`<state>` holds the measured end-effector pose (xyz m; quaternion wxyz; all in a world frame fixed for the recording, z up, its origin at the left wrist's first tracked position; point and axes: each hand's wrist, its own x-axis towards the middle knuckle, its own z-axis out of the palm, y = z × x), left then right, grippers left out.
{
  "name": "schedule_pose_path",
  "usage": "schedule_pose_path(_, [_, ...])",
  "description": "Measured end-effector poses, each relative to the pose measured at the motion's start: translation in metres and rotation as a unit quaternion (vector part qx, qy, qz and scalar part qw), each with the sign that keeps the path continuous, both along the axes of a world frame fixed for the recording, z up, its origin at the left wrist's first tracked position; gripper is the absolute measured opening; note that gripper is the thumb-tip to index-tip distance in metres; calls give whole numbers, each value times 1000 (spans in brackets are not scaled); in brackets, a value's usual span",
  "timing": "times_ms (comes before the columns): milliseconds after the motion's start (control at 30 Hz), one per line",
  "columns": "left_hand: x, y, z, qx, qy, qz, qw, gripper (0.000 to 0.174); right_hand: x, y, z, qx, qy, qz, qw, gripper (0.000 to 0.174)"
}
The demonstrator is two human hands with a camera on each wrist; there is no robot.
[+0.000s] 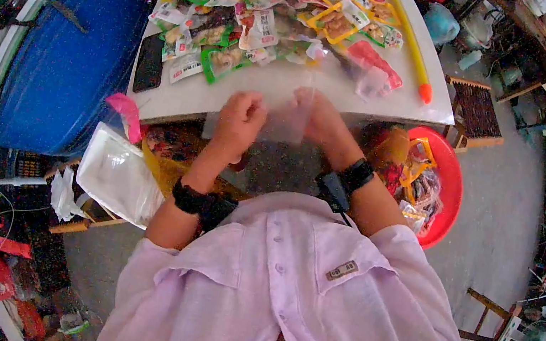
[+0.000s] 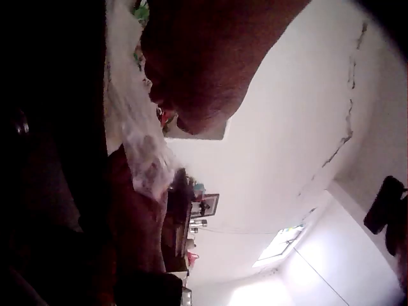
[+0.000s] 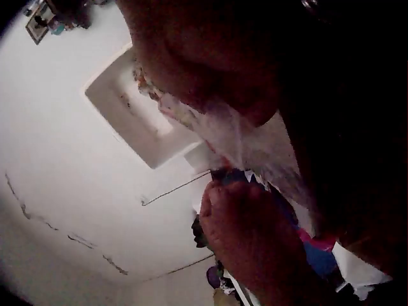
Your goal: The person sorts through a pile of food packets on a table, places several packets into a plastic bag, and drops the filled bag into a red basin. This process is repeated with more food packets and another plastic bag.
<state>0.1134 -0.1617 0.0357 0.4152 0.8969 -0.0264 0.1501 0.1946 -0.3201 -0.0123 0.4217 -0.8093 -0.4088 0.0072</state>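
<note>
At the near edge of the white table (image 1: pixel 386 96), both hands hold one clear plastic bag (image 1: pixel 287 119) between them. My left hand (image 1: pixel 240 120) grips its left edge with curled fingers. My right hand (image 1: pixel 318 114) pinches the right edge. The bag shows as a pale crinkled sheet (image 2: pixel 137 137) under the dark palm in the left wrist view, and as a clear film (image 3: pixel 233 137) in the right wrist view. Behind the hands a heap of snack packets (image 1: pixel 271 8) covers the table.
A black phone (image 1: pixel 149 63) lies at the table's left edge. A stack of clear bags (image 1: pixel 115 174) rests on a stool at lower left. A red basin (image 1: pixel 445 185) with packets stands on the floor at right. A yellow stick (image 1: pixel 410 42) lies along the table's right side.
</note>
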Motion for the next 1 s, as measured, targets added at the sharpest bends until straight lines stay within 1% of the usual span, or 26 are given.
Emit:
schedule_pose_path(67, [8, 4, 0, 51, -52, 9, 997, 25, -6, -4, 9, -52, -20, -66, 996, 16])
schedule_pose_path(133, [14, 3, 2, 94, -124, 8, 988, 26, -9, -6, 13, -62, -45, -46, 996, 18])
schedule_pose_path(167, [19, 2, -3, 93, -131, -3, 987, 26, -10, -7, 16, -67, -58, -38, 995, 19])
schedule_pose_path(233, [28, -2, -10, 89, -146, -23, 985, 26, -18, -11, 28, -17, 7, -6, 1000, 19])
schedule_pose_path(267, [29, -4, -12, 35, -67, -43, 996, 24, -21, -13, 31, 9, 39, 11, 999, 19])
schedule_pose_path(300, [28, -8, -8, -20, 12, -62, 998, 23, -20, -14, 28, 30, 44, 29, 998, 19])
schedule_pose_path(333, [28, -11, -3, -74, 92, -81, 990, 22, -20, -14, 25, 51, 48, 47, 996, 19])
schedule_pose_path(400, [26, -11, 7, -52, 140, -113, 982, 18, -21, -16, 27, 33, 83, 42, 995, 18])
schedule_pose_path(433, [25, -11, 9, -40, 163, -129, 977, 18, -22, -20, 34, -6, 111, 20, 994, 19])
schedule_pose_path(467, [24, -10, 8, -84, 179, -124, 972, 18, -24, -22, 39, -44, 138, -2, 989, 19])
schedule_pose_path(533, [20, -10, 7, -172, 210, -111, 956, 19, -26, -23, 38, 14, 260, -43, 965, 20])
schedule_pose_path(567, [19, -9, 7, -168, 206, -109, 958, 18, -27, -24, 38, 44, 319, -62, 945, 21])
schedule_pose_path(600, [18, -9, 8, -164, 202, -106, 960, 18, -24, -26, 37, -14, 181, -62, 981, 21])
schedule_pose_path(633, [17, -9, 9, -159, 198, -104, 962, 17, -19, -31, 36, -71, 37, -60, 995, 22])
schedule_pose_path(667, [16, -9, 12, -149, 195, -100, 964, 17, -15, -33, 36, -126, -108, -57, 985, 23])
schedule_pose_path(700, [14, -9, 14, -139, 193, -96, 967, 17, -17, -33, 36, -54, 7, -55, 997, 23])
schedule_pose_path(733, [12, -10, 15, -129, 190, -93, 969, 16, -21, -33, 38, 19, 122, -52, 991, 23])
schedule_pose_path(767, [11, -10, 14, -107, 184, -102, 972, 16, -25, -33, 40, 92, 236, -48, 966, 23])
schedule_pose_path(833, [9, -10, 10, -64, 171, -121, 976, 17, -30, -29, 48, 44, 298, -109, 947, 22])
schedule_pose_path(867, [6, -10, 12, -72, 199, -122, 970, 17, -31, -29, 50, 19, 329, -138, 934, 22])
schedule_pose_path(933, [-2, -9, 22, -88, 252, -120, 956, 17, -31, -28, 49, -15, 235, -188, 954, 22])
schedule_pose_path(967, [-7, -7, 24, -117, 241, -122, 956, 16, -32, -26, 47, -33, 188, -209, 959, 22])
schedule_pose_path(1000, [-13, -5, 26, -146, 231, -123, 954, 16, -22, -28, 27, -65, 82, -211, 972, 18])
